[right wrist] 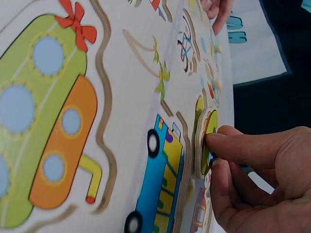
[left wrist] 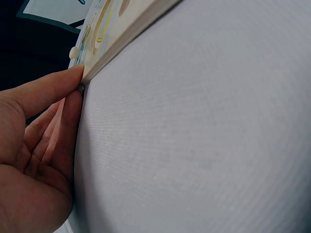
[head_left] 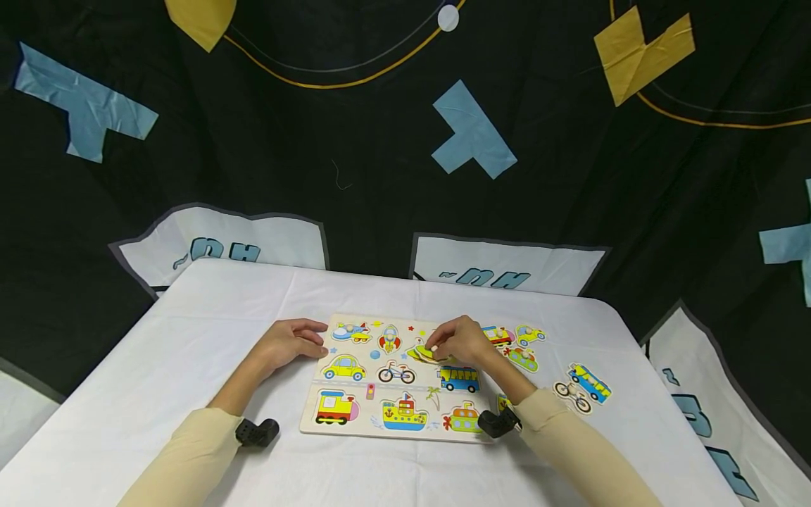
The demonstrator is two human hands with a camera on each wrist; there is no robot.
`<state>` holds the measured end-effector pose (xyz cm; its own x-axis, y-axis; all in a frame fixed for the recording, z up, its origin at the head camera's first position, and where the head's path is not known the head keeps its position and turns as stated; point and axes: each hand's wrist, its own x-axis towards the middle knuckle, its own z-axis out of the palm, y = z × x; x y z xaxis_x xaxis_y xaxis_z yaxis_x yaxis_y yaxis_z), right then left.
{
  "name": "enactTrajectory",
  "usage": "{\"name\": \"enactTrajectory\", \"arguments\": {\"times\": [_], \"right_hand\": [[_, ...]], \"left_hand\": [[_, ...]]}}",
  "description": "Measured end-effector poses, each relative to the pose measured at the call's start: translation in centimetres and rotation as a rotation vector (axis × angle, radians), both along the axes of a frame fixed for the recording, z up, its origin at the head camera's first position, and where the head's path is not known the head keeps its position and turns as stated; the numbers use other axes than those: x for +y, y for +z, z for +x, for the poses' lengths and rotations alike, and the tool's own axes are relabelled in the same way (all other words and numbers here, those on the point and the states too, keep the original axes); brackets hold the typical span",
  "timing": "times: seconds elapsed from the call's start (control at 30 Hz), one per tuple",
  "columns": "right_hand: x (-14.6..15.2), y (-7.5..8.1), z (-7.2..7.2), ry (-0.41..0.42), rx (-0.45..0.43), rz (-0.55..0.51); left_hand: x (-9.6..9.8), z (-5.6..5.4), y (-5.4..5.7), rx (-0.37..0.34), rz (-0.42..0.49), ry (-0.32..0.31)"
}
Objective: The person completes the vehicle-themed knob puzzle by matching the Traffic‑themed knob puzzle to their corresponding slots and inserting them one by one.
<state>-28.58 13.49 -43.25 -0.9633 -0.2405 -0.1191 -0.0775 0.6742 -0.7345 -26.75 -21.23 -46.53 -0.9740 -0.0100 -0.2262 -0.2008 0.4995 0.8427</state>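
Observation:
A wooden puzzle board (head_left: 361,429) printed with vehicles lies on the white table. At its upper left edge, my left hand (head_left: 288,345) pinches the board between thumb and fingers; the left wrist view shows the thumb (left wrist: 58,87) at the corner. My right hand (head_left: 465,341) pinches a green-yellow flying saucer piece (right wrist: 211,131). This piece sits slightly tilted over the matching saucer picture, partly off its outline. An airplane piece (head_left: 350,332) and a rocket piece (head_left: 389,339), both with knobs, lie in the board's top row.
Right of the board lie loose pieces: a train (head_left: 497,336), a yellow car (head_left: 529,334), a submarine (head_left: 522,359), a bus (head_left: 590,382) and a bicycle (head_left: 573,396). Another piece (head_left: 503,402) is mostly hidden by the right forearm. A black cloth (head_left: 380,176) hangs behind the table.

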Motion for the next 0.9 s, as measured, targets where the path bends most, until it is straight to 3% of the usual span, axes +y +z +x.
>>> {"name": "enactTrajectory", "arguments": {"times": [0.9], "right_hand": [[-1.8,-0.6,-0.3,-0.021,-0.027,0.026]], "left_hand": [[0.0,0.1,0.0,-0.006,-0.01,0.009]]}}
